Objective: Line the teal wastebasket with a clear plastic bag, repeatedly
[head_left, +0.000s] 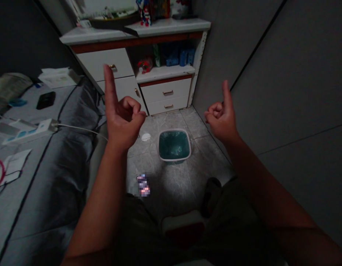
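My left hand (122, 120) is raised in mid-air, index finger pointing up, the other fingers curled in toward the thumb. Nothing shows in its grip. Opposite it, my right hand (223, 115) makes the same shape, index finger up and the rest folded, also holding nothing visible. Neither hand touches any object. Between and below them, a teal plastic basin (174, 160) with a pale rim stands on the grey tiled floor (171, 181). It has a shiny inside; whether it holds water I cannot tell.
A bed (68, 162) on the left carries a power strip (32, 131), a phone (46, 100) and a white box (58, 77). Ahead stands a white cabinet (165, 90) with drawers. Grey panels (292, 81) rise on the right. A pixelated patch (143, 185) lies on the floor.
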Demonstrator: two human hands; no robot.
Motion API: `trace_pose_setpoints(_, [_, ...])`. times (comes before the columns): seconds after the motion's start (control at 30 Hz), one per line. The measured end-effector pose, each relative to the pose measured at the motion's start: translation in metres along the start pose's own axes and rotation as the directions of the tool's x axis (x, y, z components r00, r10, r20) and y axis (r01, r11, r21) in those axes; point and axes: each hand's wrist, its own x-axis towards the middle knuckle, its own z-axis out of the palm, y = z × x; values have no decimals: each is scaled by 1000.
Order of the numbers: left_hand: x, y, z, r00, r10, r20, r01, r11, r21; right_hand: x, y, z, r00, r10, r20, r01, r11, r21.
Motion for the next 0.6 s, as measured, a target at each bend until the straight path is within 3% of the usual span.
trace_pose_setpoints(0.07, [3,5,-1,1000,-8,11,8,1000,9,-1,-17,-2,997,-66,-37,65,998,-26])
trace_pose_setpoints(0.13, [0,-20,3,996,-74,54,73,997,8,0,-5,4,998,-61,28,62,996,-63])
trace_pose_setpoints(0.23, [-13,-83,5,960,-240,145,241,970,14,5,56,18,973,51,226,-23,992,-128])
trace_pose_setpoints(0.33, [-23,-128,-3,922,-336,191,339,941,14,7,119,30,939,154,307,-108,981,-160])
trace_pose_setpoints(0.43, [-20,-135,-18,929,-326,175,332,943,-5,6,142,32,938,173,300,-137,981,-137])
trace_pose_setpoints(0.6, [-9,-121,-28,964,-251,81,253,967,-17,11,125,31,960,126,251,-80,980,-184])
